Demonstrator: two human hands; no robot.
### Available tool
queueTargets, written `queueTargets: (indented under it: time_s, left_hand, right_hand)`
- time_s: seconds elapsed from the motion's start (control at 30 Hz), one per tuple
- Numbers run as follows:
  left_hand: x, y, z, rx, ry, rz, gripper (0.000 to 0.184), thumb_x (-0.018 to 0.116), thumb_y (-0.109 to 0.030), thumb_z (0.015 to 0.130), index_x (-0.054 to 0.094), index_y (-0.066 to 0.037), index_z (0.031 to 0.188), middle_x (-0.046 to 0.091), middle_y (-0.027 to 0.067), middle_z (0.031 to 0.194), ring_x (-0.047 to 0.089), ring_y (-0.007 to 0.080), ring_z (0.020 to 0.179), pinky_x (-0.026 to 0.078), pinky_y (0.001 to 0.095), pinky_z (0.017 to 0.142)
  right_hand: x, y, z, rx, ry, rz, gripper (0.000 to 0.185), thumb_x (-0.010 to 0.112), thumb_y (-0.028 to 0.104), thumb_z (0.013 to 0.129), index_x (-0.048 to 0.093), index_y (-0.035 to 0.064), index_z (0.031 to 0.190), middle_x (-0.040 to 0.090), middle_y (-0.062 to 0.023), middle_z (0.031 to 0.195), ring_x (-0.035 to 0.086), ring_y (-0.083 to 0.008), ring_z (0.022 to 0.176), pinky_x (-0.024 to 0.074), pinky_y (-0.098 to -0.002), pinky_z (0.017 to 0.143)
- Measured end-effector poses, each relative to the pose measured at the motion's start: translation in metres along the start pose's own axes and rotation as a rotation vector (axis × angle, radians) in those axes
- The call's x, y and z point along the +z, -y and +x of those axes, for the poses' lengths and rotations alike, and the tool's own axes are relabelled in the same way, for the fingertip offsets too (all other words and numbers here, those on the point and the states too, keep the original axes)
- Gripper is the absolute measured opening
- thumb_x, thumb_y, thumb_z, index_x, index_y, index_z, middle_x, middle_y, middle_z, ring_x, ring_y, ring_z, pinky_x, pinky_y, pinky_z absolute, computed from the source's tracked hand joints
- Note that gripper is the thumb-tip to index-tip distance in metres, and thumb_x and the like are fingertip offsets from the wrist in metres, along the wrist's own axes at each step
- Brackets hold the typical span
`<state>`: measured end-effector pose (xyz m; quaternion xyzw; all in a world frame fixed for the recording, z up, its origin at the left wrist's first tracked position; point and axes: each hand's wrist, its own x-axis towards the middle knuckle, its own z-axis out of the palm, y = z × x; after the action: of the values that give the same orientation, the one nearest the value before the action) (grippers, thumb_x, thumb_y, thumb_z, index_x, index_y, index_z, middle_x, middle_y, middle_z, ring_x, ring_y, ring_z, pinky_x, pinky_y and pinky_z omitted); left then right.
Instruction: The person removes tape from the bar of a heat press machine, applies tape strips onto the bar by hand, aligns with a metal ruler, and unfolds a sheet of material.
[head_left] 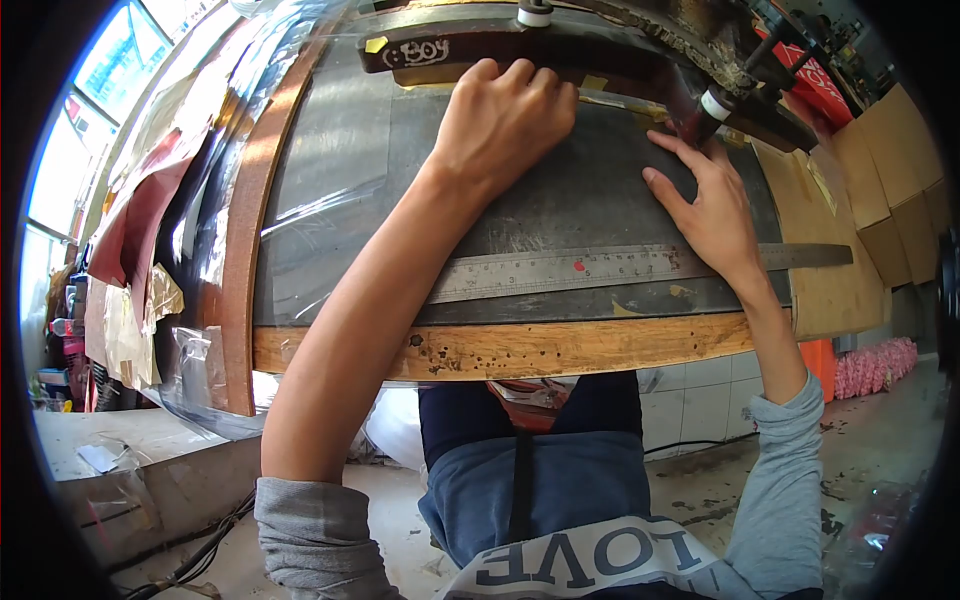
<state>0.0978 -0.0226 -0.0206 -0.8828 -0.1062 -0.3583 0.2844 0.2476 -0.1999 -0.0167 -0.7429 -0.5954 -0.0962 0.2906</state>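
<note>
My left hand [505, 125] is curled closed, knuckles up, at the front edge of a dark machine bar [460, 48] with chalk-like writing on it. What its fingers hold, if anything, is hidden beneath it. To the right, my right hand [710, 205] has its thumb and index finger spread apart over the dark work surface [600, 200], its other fingers near a white-ringed post [715, 103] of the machine. A long steel ruler [540, 275] lies flat across the surface, passing under my right wrist.
A wooden strip [500, 350] forms the table's front edge. Sheets of film and brown paper [140, 225] hang at the left beside a brown board [245, 250]. Cardboard [885, 170] stands at the right, with a pink bundle [875, 367] below.
</note>
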Motion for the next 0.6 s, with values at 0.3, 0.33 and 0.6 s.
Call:
queueTargets:
  time_s: [0.3, 0.33, 0.6]
  left_hand:
    - [-0.003, -0.002, 0.0, -0.023, 0.131, -0.002, 0.006, 0.063, -0.011, 0.07, 0.06, -0.013, 0.075, 0.059, -0.0018, 0.074, 0.065, 0.0128, 0.072, 0.053, 0.027, 0.065]
    - [-0.002, -0.002, -0.001, -0.027, 0.121, -0.008, 0.005, 0.063, -0.01, 0.069, 0.06, -0.012, 0.073, 0.058, -0.0019, 0.074, 0.065, 0.0127, 0.072, 0.053, 0.0273, 0.065]
    - [-0.002, -0.002, 0.0, -0.02, 0.035, -0.004, 0.006, 0.064, -0.01, 0.067, 0.059, -0.012, 0.064, 0.054, -0.0023, 0.077, 0.063, 0.0111, 0.067, 0.053, 0.0273, 0.064]
  right_hand:
    - [-0.001, -0.006, 0.001, -0.007, 0.052, -0.025, 0.038, 0.064, 0.027, 0.084, 0.061, 0.0079, 0.116, 0.058, -0.0173, 0.114, 0.055, -0.0341, 0.104, 0.0421, -0.0398, 0.09]
    - [0.0, -0.009, 0.001, -0.028, 0.053, -0.016, 0.039, 0.064, 0.028, 0.084, 0.06, 0.0085, 0.117, 0.058, -0.0168, 0.115, 0.055, -0.0339, 0.105, 0.0418, -0.0401, 0.09]
    - [0.002, -0.014, 0.0, -0.019, 0.099, -0.024, 0.041, 0.06, 0.031, 0.087, 0.056, 0.0112, 0.123, 0.057, -0.0145, 0.118, 0.051, -0.0321, 0.111, 0.0339, -0.0435, 0.097]
